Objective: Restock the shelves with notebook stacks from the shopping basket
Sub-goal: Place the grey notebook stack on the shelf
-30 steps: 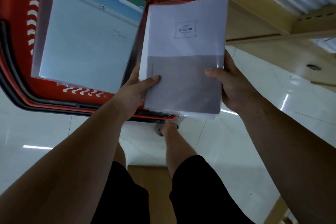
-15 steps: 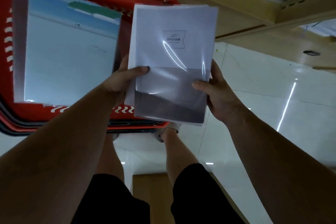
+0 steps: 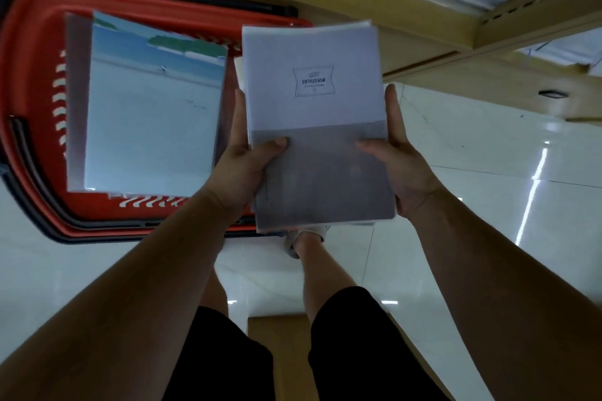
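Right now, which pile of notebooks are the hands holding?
The white-and-grey stack marked ENTHUSIASM, gripped by the left hand and right hand. The beach-picture stack sits in the red basket.

Dim, bluish indoor light
Overhead lamps streak glare across the glossy floor (image 3: 534, 179); wide-angle bending and slight softness toward the edges.

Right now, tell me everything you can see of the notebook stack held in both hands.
The notebook stack is a thin pile of paper notebooks, layered edges showing at its far end. The top cover is white above, with a framed label reading ENTHUSIASM, and grey below. It faces the camera, held in the air by the right end of the red basket. The left hand and right hand grip its long sides, thumbs pressed on the grey part.
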Demonstrator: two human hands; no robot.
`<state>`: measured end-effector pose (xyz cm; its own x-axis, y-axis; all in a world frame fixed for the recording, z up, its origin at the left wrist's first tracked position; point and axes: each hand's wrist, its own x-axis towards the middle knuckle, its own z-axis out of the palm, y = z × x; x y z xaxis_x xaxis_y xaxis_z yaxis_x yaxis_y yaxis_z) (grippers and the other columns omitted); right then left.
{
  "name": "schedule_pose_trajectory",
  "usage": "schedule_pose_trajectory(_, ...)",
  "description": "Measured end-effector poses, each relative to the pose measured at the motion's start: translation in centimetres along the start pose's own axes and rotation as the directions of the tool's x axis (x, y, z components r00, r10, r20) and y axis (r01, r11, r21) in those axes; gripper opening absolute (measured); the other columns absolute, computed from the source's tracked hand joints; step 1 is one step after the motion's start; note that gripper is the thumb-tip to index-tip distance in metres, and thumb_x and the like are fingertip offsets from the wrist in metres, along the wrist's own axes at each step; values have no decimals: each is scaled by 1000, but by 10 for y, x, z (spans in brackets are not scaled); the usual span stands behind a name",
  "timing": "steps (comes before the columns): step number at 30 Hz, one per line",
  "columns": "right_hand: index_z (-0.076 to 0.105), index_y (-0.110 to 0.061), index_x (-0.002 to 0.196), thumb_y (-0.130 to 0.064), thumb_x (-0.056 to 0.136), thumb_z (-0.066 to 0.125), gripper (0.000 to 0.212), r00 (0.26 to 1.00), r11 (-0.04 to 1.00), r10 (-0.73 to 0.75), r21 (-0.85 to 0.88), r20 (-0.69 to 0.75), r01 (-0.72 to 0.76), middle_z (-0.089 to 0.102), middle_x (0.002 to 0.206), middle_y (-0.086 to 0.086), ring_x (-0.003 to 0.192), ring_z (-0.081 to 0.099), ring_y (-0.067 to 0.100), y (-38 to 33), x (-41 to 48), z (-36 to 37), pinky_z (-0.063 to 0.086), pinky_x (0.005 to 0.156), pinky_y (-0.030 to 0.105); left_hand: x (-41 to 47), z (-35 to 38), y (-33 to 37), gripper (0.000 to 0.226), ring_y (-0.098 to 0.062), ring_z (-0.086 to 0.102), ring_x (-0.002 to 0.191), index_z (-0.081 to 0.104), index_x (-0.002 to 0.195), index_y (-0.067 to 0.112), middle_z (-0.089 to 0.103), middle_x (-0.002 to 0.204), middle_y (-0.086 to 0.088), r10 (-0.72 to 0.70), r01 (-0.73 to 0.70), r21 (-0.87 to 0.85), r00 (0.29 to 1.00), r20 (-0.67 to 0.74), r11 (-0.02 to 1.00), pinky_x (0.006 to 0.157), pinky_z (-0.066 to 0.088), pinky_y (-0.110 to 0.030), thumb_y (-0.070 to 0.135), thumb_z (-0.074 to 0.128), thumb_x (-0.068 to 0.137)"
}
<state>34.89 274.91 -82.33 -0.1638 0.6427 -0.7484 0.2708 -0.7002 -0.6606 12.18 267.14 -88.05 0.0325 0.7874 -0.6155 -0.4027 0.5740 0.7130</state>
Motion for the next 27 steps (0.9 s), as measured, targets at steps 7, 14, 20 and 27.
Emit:
schedule_pose_trajectory(7,35,-37,157,7,97,51,76,995,994,-88,58,-44,91,72,119,-21,103,71,3,-46,-64,14,58,75,20,-47,15,91,94,-15,45,143,7,164,41,39,161,6,27,-34,144,998,49,989,118,41,-48,22,63,90)
schedule_pose_trajectory(14,39,-41,153,8,96,52,76,981,969,-178,158,-74,188,74,122,-17,109,70,7,-122,-148,18,56,79,18,-108,46,190,89,-14,49,140,21,163,33,43,160,3,106,-115,146,992,66,982,105,51,-28,8,63,88)
schedule_pose_trajectory(20,33,-49,157,0,98,55,80,979,954,-200,222,-23,200,68,136,-13,121,67,16,-180,-222,28,55,92,32,-175,61,262,86,-24,53,138,28,161,36,51,155,-1,127,-137,119,988,86,983,98,56,-30,5,66,90)
schedule_pose_trajectory(27,30,-43,159,5,98,52,81,969,915,-246,335,20,225,71,133,-7,118,70,21,-218,-293,58,59,87,28,-236,60,326,88,-24,60,131,29,160,38,63,144,3,83,-96,164,993,83,982,100,55,-34,-3,65,91)
